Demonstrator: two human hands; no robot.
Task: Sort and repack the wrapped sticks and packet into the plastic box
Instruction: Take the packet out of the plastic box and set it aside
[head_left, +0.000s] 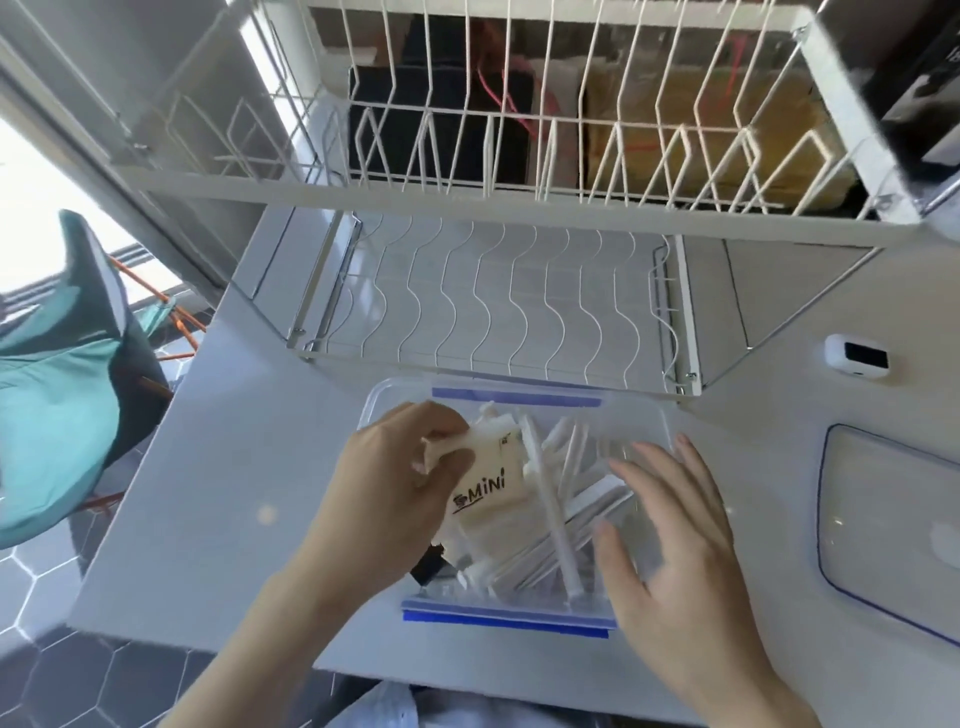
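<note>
White counter: plastic box holds wrapped sticks; left hand grip grasping packet ("MiNi"); right hand released.

You see a clear box with blue clips, white sticks inside it, a cream packet lettered "MiNi" in black, a white wire rack with wavy lines, a pale grey counter, and teal cloth.

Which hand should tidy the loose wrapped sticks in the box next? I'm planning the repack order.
The right hand. It hovers open over the wrapped sticks on its side of the plastic box, with nothing in its grip. The left hand is busy pinching the MINI packet.
</note>
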